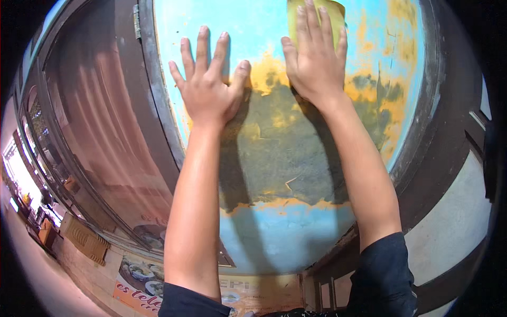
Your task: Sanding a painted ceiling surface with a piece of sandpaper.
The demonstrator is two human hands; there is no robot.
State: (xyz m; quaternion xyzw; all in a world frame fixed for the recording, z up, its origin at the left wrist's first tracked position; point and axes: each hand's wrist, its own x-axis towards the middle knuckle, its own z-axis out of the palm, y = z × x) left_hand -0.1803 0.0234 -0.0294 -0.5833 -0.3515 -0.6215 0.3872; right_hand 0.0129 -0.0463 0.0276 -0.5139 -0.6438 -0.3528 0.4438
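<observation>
A door-like panel [285, 232] fills the middle, light blue with a broad worn patch [280, 158] of dark grey edged in orange-yellow. My left hand [208, 84] lies on its upper left part, fingers spread and holding nothing. To the right, my right hand [317, 58] presses flat on a yellow sheet of sandpaper [334, 11] against the panel. Its fingers point upward and the thumb stands apart. Part of the sheet is hidden under the hand. Both forearms reach up from the lower edge in dark sleeves.
A dark brown frame [422, 105] borders the panel, with a metal hinge [137, 22] at upper left. A dark-framed glass pane [95, 111] stands to the left. Low down are a printed banner [140, 280] and a wooden slatted piece [84, 238]; pale wall [449, 216] shows at right.
</observation>
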